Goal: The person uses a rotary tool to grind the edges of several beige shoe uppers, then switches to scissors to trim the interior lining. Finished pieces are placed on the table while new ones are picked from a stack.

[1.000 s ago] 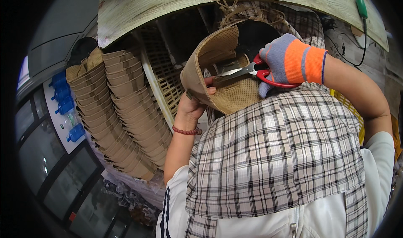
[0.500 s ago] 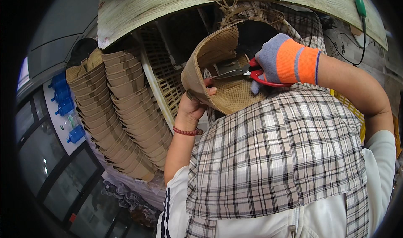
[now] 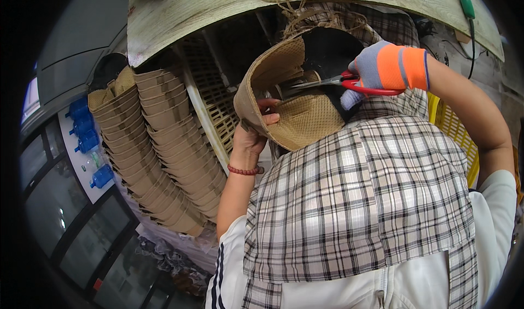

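A tan basket [image 3: 308, 121] with a woven texture and a black patch [image 3: 330, 47] inside is tilted on my lap, its opening toward me. My left hand [image 3: 254, 134], bare, grips its left wall, with fingertips on the inner side. In a grey and orange glove, my right hand [image 3: 376, 69] is closed round the red handles of a pair of scissors [image 3: 363, 86]. Their metal blades point left into the basket, toward my left fingers. Whether the blade tips touch anything is hard to make out.
Two tall stacks of similar tan baskets [image 3: 169, 129] stand at the left. Beside them is a cream plastic crate [image 3: 204, 115]. A wooden tabletop [image 3: 196, 14] spans the far side, with a green-handled corded tool [image 3: 465, 1] at its right. A yellow crate [image 3: 453, 129] is right of my lap.
My right hand and the scissors have drawn back to the right, partly out of the basket. My left hand keeps its grip on the basket wall, nearly in place.
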Available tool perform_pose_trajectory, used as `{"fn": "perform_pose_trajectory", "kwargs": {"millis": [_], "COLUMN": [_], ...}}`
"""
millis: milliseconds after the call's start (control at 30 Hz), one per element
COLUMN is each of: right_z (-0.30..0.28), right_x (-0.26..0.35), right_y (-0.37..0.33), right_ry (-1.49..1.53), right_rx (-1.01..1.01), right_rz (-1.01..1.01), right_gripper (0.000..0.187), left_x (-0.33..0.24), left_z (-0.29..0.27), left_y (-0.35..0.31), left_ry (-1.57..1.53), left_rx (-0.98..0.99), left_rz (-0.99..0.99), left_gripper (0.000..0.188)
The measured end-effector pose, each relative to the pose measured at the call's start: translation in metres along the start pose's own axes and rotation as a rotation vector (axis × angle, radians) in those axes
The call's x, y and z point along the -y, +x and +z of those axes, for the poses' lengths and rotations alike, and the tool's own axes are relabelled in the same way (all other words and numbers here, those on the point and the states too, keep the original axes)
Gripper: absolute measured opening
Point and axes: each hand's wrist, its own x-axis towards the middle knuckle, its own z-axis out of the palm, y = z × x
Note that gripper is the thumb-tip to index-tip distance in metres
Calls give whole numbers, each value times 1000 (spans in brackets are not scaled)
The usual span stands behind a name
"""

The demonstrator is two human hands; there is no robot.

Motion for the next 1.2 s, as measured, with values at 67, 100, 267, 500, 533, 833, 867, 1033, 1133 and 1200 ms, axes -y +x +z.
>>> {"fn": "perform_pose_trajectory", "kwargs": {"millis": [67,100,267,500,533,833,867,1033,1133,1200], "right_z": [1,0,-18,-30,-31,-45,-46,-47,-47,-38], "right_x": [-8,-12,-22,-19,-17,6,9,9,14,10], "right_y": [7,11,20,32,34,35,34,39,36,40], "right_ry": [36,60,415,548,533,517,508,455,452,454], "right_rx": [15,50,377,463,459,441,429,430,387,322], "right_rz": [-95,-155,-110,-164,-163,-84,-69,-134,-61,-61], "right_gripper": [44,40,36,56,57,69,71,78,60,46], "left_x": [3,3,-2,-22,-26,-15,-15,-17,-19,-19], "left_z": [-3,-4,-6,32,36,1,-1,-5,-3,-3], "left_y": [4,7,34,58,56,63,64,66,63,63], "left_ry": [5,52,-409,-187,-198,-277,-283,-332,-321,-303], "left_rx": [44,48,248,188,238,91,113,135,111,151], "left_rz": [82,159,323,447,429,278,275,211,208,226], "left_gripper": [43,43,37,43,45,39,39,39,39,39]}}
